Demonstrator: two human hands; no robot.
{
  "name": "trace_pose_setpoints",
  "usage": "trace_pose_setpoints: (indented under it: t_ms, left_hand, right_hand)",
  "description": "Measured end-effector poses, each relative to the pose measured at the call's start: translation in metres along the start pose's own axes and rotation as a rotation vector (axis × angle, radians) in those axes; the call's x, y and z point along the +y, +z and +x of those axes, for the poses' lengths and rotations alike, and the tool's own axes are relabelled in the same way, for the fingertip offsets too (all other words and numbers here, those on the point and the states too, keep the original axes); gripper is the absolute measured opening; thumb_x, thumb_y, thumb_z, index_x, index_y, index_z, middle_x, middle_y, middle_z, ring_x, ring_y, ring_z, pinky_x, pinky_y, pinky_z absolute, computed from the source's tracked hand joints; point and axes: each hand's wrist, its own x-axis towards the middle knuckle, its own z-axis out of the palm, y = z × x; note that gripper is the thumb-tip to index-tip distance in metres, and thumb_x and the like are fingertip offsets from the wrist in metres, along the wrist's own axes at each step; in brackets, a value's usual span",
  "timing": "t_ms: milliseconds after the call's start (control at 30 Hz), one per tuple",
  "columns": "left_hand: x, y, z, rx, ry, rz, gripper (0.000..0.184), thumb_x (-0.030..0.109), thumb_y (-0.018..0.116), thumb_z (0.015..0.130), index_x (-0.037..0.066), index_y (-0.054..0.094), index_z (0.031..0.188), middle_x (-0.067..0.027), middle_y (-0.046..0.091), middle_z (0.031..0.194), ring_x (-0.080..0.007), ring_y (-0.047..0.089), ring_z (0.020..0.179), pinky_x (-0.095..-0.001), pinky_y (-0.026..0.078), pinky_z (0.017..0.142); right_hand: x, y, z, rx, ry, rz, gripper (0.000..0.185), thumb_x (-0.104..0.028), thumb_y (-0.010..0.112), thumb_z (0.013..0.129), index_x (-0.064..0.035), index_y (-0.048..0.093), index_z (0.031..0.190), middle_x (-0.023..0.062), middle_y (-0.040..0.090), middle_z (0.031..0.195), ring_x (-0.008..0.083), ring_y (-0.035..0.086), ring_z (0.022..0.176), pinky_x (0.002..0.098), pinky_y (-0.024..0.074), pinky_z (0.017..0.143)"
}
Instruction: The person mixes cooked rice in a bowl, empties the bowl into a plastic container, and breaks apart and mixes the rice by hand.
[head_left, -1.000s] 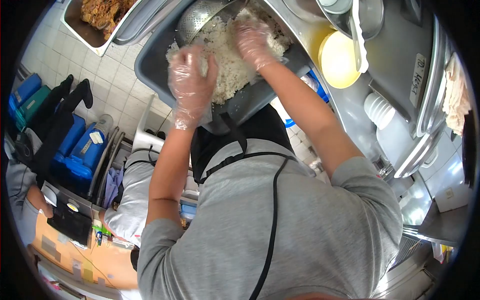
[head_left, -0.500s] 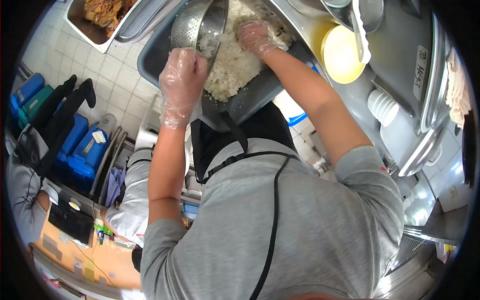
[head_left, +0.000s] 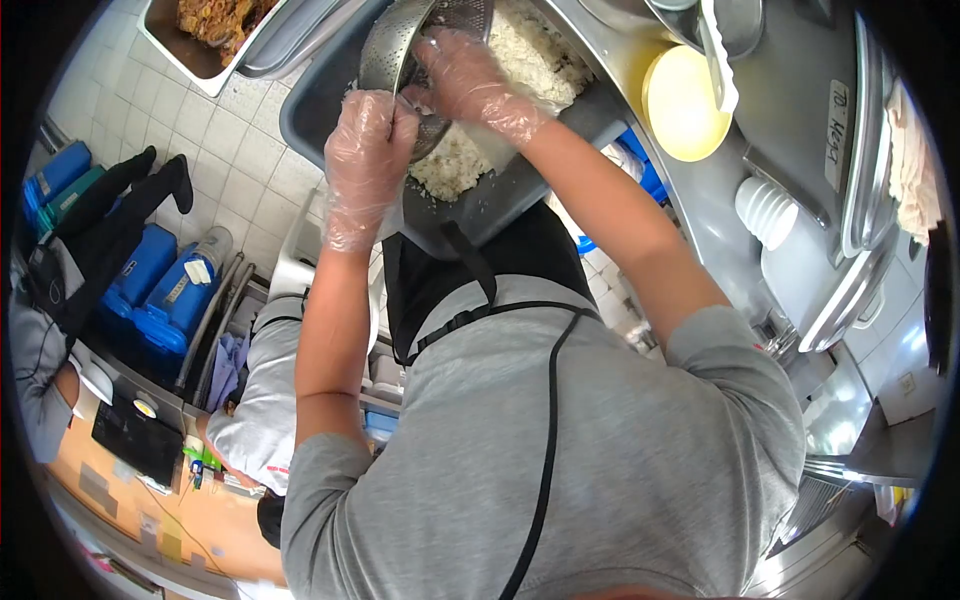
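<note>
My left hand (head_left: pixel 368 140), in a clear plastic glove, is closed on the near edge of a perforated metal colander (head_left: pixel 388 48), which is tilted on its side. My right hand (head_left: pixel 470 85), gloved the same way, is at the colander's mouth. Its fingers and thumb are apart and bent towards the inside; the fingertips are partly hidden. Cooked white rice (head_left: pixel 445 170) lies under and beside the colander in a deep grey tub (head_left: pixel 305 120). What the colander holds is mostly out of sight.
On the right, a steel counter holds a yellow bowl (head_left: pixel 685 110), a white-handled utensil (head_left: pixel 722 60), stacked white cups (head_left: pixel 765 212) and metal lids (head_left: pixel 850 290). A steel pan of reddish-brown food (head_left: pixel 205 60) is at upper left. Another person's sleeve (head_left: pixel 262 400) shows on the left.
My right hand has moved left from the rice to the colander's mouth. The colander has shifted slightly to the right and tipped, with my left hand still gripping its edge.
</note>
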Motion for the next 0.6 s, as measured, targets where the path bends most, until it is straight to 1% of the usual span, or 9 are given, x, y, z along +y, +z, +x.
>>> trace_pose_setpoints:
  t_ms: [133, 200, 233, 333, 400, 433, 467, 533, 600]
  left_hand:
    - [0.000, 0.004, 0.002, 0.031, 0.009, 0.050, 0.017, -0.002, 0.072, 0.085, 0.005, 0.057, 0.086, -0.0134, 0.061, 0.083, -0.0336, 0.061, 0.071, -0.0420, 0.051, 0.064]
    - [-0.001, 0.006, 0.001, 0.039, 0.005, 0.061, 0.016, -0.002, 0.072, 0.085, 0.005, 0.058, 0.086, -0.0133, 0.061, 0.083, -0.0336, 0.062, 0.072, -0.0425, 0.051, 0.065]
    - [-0.005, 0.004, -0.001, 0.051, -0.017, 0.071, 0.015, -0.003, 0.071, 0.085, 0.005, 0.058, 0.086, -0.0131, 0.061, 0.083, -0.0336, 0.062, 0.072, -0.0426, 0.051, 0.065]
    - [-0.012, -0.003, -0.001, 0.083, -0.073, 0.124, 0.013, -0.002, 0.071, 0.085, 0.004, 0.059, 0.086, -0.0128, 0.061, 0.081, -0.0314, 0.062, 0.072, -0.0414, 0.051, 0.066]
    - [-0.015, -0.013, 0.001, 0.061, -0.092, 0.085, 0.013, 0.000, 0.070, 0.084, 0.005, 0.058, 0.086, -0.0136, 0.061, 0.085, -0.0366, 0.064, 0.072, -0.0441, 0.052, 0.064]
    - [-0.015, -0.015, 0.002, 0.040, -0.114, 0.059, 0.012, 0.001, 0.070, 0.085, 0.004, 0.058, 0.085, -0.0150, 0.061, 0.083, -0.0373, 0.063, 0.073, -0.0438, 0.051, 0.064]
    - [-0.013, -0.017, 0.002, 0.043, -0.114, 0.061, 0.012, 0.001, 0.070, 0.085, 0.004, 0.058, 0.085, -0.0150, 0.061, 0.083, -0.0373, 0.063, 0.073, -0.0438, 0.051, 0.064]
    - [-0.007, -0.022, -0.001, -0.013, -0.148, 0.034, 0.012, 0.001, 0.069, 0.085, 0.004, 0.057, 0.084, -0.0158, 0.060, 0.081, -0.0376, 0.062, 0.072, -0.0437, 0.051, 0.064]
    - [0.001, -0.027, -0.007, -0.033, -0.169, 0.065, 0.013, 0.001, 0.070, 0.085, 0.004, 0.057, 0.085, -0.0161, 0.060, 0.080, -0.0377, 0.062, 0.072, -0.0437, 0.051, 0.064]
  right_hand:
    - [0.030, 0.047, -0.030, -0.133, -0.162, 0.166, 0.044, -0.039, 0.074, 0.087, -0.0003, 0.072, 0.108, 0.0181, 0.067, 0.112, 0.0357, 0.065, 0.107, 0.0486, 0.0523, 0.092]
    - [0.041, 0.056, -0.046, -0.375, -0.246, 0.190, 0.034, -0.029, 0.072, 0.087, -0.0013, 0.072, 0.106, 0.0175, 0.069, 0.108, 0.0357, 0.067, 0.102, 0.0490, 0.0530, 0.088]
    - [0.050, 0.054, -0.052, -0.376, -0.244, 0.186, 0.034, -0.029, 0.072, 0.087, -0.0013, 0.072, 0.106, 0.0175, 0.069, 0.108, 0.0357, 0.067, 0.102, 0.0490, 0.0530, 0.088]
    - [0.083, 0.038, -0.065, -0.440, -0.067, -0.144, 0.025, -0.019, 0.067, 0.087, -0.0033, 0.072, 0.105, 0.0171, 0.072, 0.103, 0.0354, 0.069, 0.096, 0.0492, 0.0537, 0.086]
    - [0.097, 0.024, -0.065, -0.646, 0.077, -0.282, 0.025, -0.010, 0.064, 0.085, -0.0051, 0.072, 0.108, 0.0161, 0.074, 0.096, 0.0351, 0.071, 0.090, 0.0501, 0.0542, 0.083]
    - [0.089, 0.014, -0.057, -0.625, 0.184, -0.253, 0.034, -0.012, 0.065, 0.085, -0.0101, 0.070, 0.118, 0.0186, 0.071, 0.112, 0.0340, 0.069, 0.105, 0.0495, 0.0540, 0.088]
    - [0.086, 0.016, -0.050, -0.624, 0.180, -0.252, 0.034, -0.012, 0.065, 0.085, -0.0101, 0.070, 0.118, 0.0186, 0.071, 0.112, 0.0340, 0.069, 0.105, 0.0495, 0.0540, 0.088]
    - [0.084, 0.026, -0.035, -0.438, 0.153, -0.266, 0.045, -0.016, 0.066, 0.086, -0.0129, 0.064, 0.131, 0.0186, 0.064, 0.130, 0.0336, 0.062, 0.121, 0.0522, 0.0506, 0.097]
    - [0.129, 0.091, -0.044, -0.431, 0.022, -0.413, 0.054, -0.017, 0.071, 0.084, -0.0131, 0.059, 0.136, 0.0182, 0.059, 0.137, 0.0356, 0.058, 0.127, 0.0506, 0.0515, 0.098]
